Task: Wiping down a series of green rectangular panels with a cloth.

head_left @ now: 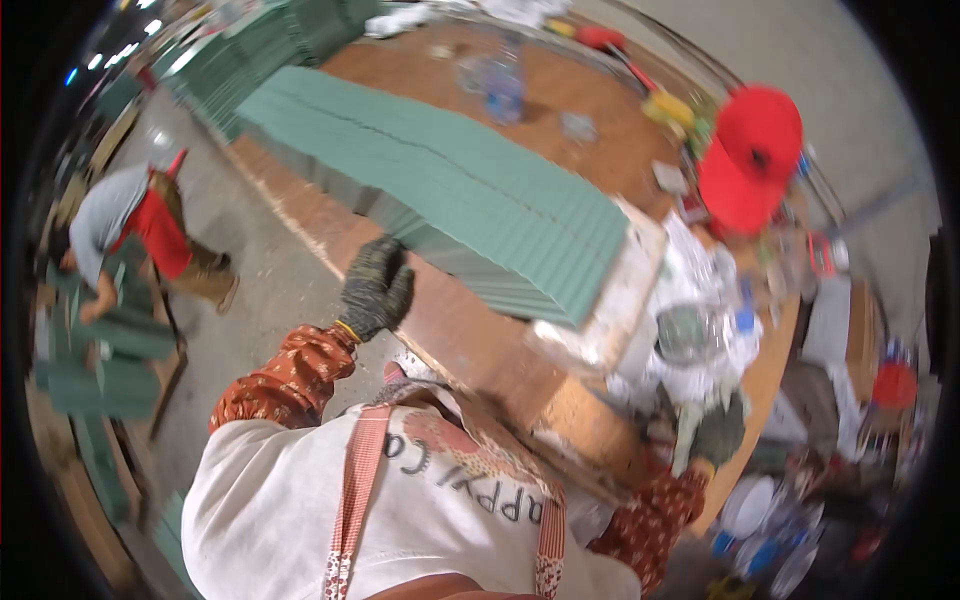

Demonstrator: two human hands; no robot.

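Observation:
A long stack of thin green wavy sheets [450, 190] lies across the wooden table [470, 330], its nearer right end over a whitish block [620, 290]. My left hand [376, 288], in a dark grey-green knit glove, is at the table's near edge beside the stack, its fingers stretched out and nothing seen in them. Farther right, my right hand [718, 432], gloved too, is low over the table's right part. Beside it is a pale green strip [688, 436]; blur hides whether the fingers hold it.
A clear plastic bottle [504, 85] stands behind the stack. On the right are a red cap [752, 158], a clear plastic container [688, 334] and white plastic wrap [715, 275]. More green stacks [255, 55] stand far left. A person [150, 225] bends over green pieces [105, 350].

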